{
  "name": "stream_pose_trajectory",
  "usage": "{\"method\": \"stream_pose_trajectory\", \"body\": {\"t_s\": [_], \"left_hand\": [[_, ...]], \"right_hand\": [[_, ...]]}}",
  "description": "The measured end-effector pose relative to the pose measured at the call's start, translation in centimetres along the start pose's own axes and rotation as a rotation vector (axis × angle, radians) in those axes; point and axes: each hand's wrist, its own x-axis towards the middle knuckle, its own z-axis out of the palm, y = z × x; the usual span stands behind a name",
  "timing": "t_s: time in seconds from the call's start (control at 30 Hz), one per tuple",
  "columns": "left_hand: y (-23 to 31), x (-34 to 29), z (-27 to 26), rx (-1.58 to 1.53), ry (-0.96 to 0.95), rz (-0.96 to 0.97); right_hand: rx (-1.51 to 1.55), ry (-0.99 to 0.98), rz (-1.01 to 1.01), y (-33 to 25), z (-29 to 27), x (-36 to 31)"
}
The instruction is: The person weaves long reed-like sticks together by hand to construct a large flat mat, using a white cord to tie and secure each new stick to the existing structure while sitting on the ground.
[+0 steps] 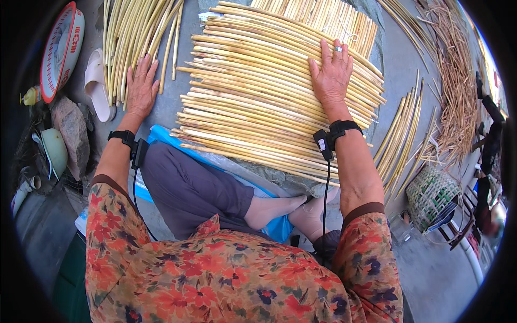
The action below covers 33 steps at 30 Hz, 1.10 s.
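Pale yellow plant stalks (253, 102) lie side by side in a broad layer in front of me. My right hand (331, 75) rests flat on the far right part of this layer, fingers apart, with a ring on one finger. Beyond it, a more closely set panel of stalks (344, 24) shows a loose white string (339, 33). At the left, my left hand (141, 89) has its fingers spread over the near ends of a second bundle of stalks (132, 32). Neither hand grips anything. Each wrist wears a black strap with a small box and cable.
A pale slipper (98, 89), an enamel basin (63, 51) and a large stone (71, 134) stand at the left. More loose stalks (401, 124), a heap of dry straw (452, 91) and a woven basket (431, 194) are at the right. Blue plastic sheeting (186, 156) lies under my legs.
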Motion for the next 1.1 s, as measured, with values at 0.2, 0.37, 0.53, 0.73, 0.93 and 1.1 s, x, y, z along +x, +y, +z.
{"method": "stream_pose_trajectory", "body": {"t_s": [0.2,0.37,0.53,0.73,0.93,1.1], "left_hand": [[0.3,0.4,-0.4,-0.016,0.066,0.020],[3.2,0.9,-5.4,0.160,0.024,-0.114],[15.8,-3.7,-11.0,-1.682,-0.316,-0.458],[27.1,-9.2,-9.7,-2.160,-0.532,-1.382],[28.3,-9.6,-7.2,-2.201,-0.409,-1.519],[29.2,-9.7,-6.1,-2.251,-0.289,-1.644]], "right_hand": [[-0.002,0.039,-0.040,0.1,0.1,0.0],[-0.032,0.056,-0.065,0.6,0.7,-0.2],[-0.034,0.015,-0.052,0.5,0.1,0.2],[0.147,0.071,-0.134,-3.5,-6.2,-3.1],[0.229,-0.305,-0.588,-10.2,-10.3,-15.1],[0.091,-0.398,-0.490,-11.5,-10.2,-19.1]]}}
